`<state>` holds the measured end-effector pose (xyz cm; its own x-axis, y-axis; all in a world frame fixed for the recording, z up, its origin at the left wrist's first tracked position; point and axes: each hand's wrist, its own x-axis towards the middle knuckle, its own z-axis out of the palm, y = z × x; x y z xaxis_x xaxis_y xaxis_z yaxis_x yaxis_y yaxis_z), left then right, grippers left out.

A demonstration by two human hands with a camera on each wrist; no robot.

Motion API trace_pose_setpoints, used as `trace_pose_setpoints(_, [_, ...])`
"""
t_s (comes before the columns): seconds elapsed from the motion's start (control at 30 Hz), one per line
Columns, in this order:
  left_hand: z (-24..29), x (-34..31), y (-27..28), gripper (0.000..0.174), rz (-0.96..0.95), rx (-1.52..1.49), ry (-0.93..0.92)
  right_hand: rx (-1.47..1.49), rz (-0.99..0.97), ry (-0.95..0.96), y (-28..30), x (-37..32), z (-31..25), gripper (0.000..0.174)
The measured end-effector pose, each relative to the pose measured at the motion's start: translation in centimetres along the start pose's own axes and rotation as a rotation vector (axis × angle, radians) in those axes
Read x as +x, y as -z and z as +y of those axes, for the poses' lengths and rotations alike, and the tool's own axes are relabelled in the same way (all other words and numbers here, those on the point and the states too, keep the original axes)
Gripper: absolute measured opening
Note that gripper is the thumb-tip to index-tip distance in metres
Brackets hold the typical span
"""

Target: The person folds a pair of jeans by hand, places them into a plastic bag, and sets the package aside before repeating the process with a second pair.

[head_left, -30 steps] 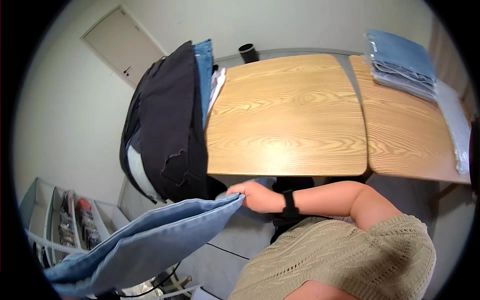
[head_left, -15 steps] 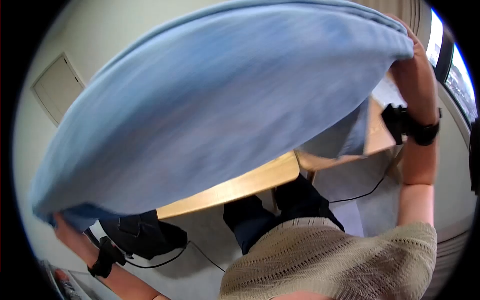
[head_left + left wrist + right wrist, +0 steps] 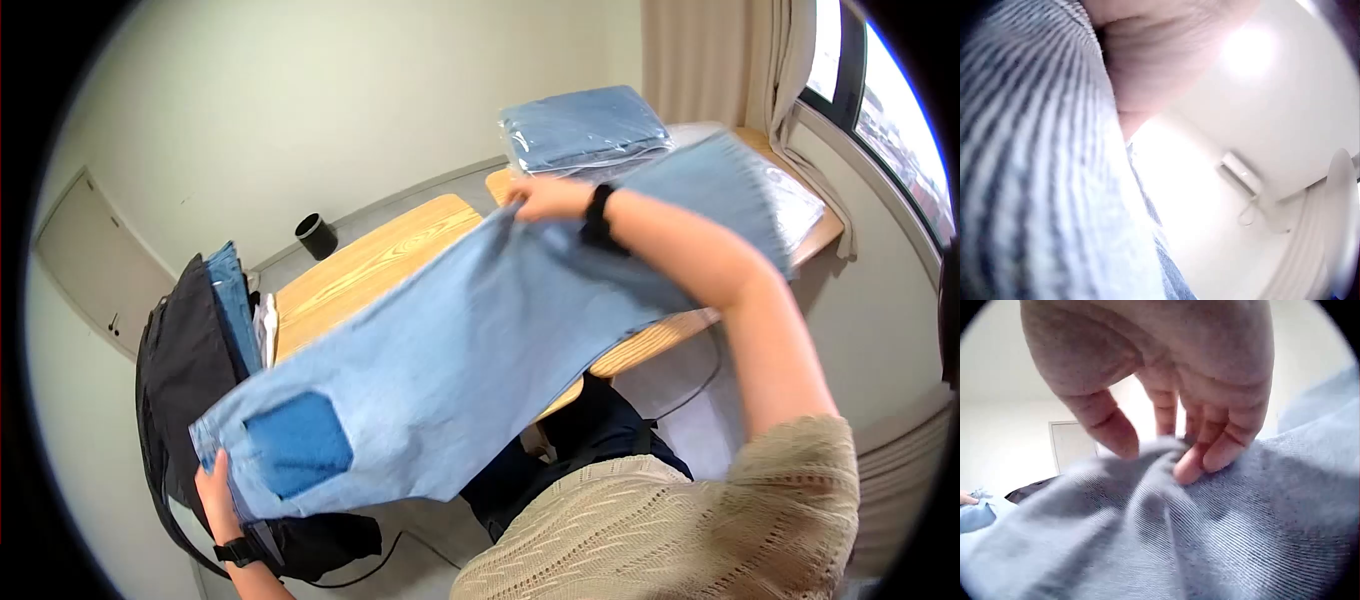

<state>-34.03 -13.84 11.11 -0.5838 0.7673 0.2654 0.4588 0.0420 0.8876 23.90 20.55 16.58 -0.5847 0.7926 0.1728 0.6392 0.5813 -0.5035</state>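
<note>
Lowered from high across the view half a second ago, a pair of pale blue jeans [image 3: 440,370] now slants across two wooden tables [image 3: 390,240] — the left hand [image 3: 214,495] gripping one end beside a dark pile of clothes [image 3: 190,345], the right hand [image 3: 550,200] pinching the upper edge near bagged, folded jeans [image 3: 585,125]. Whether the denim touches the wood cannot be told.

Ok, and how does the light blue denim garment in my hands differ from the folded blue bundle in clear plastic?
The light blue denim garment is unwrapped; the folded blue bundle is inside clear plastic. The garment is spread between your left hand and right hand; the bundle lies folded flat, and neither hand touches it. Both are blue.
</note>
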Motion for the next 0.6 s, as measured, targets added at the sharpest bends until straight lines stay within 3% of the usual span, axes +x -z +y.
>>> trace_pose_setpoints(0.07, [-1.1, 1.7, 0.5, 0.039, 0.022, 0.287, 0.043, 0.091, 0.045, 0.000, -7.2, 2.9, 3.2, 0.046])
trace_pose_setpoints(0.17, [-7.8, 4.3, 4.8, 0.040, 0.072, 0.733, 0.069, 0.285, -0.067, -0.098, -9.1, 0.3, 0.8, 0.046])
trace_pose_setpoints(0.3, [-10.5, 3.4, 6.6, 0.045, 0.060, 0.442, 0.254, 0.320, -0.003, -0.112, -6.4, -4.7, 4.4, 0.045])
trace_pose_setpoints(0.37, [-12.5, 4.3, 7.8, 0.044, 0.033, 0.473, 0.235, 0.178, 0.114, -0.242, -4.2, -6.7, 10.4, 0.044])
trace_pose_setpoints(0.43, [-12.6, 4.4, 7.2, 0.043, 0.007, 0.521, 0.211, 0.114, 0.304, -0.527, -2.4, -10.1, 14.2, 0.043])
trace_pose_setpoints(0.47, [-12.5, 4.5, 6.9, 0.044, 0.012, 0.565, 0.248, 0.111, 0.299, -0.534, -1.9, -11.5, 15.0, 0.043])
trace_pose_setpoints(0.53, [-12.4, 4.6, 6.4, 0.044, 0.021, 0.606, 0.282, 0.013, 0.189, -0.810, -1.0, -12.9, 14.7, 0.042])
trace_pose_setpoints(0.57, [-12.3, 4.5, 6.2, 0.045, 0.024, 0.579, 0.277, -0.028, 0.137, -0.851, -1.0, -13.4, 14.4, 0.040])
trace_pose_setpoints(0.6, [-12.1, 4.4, 6.1, 0.045, 0.026, 0.555, 0.272, 0.109, 0.104, -0.881, -1.5, -13.4, 14.8, 0.039])
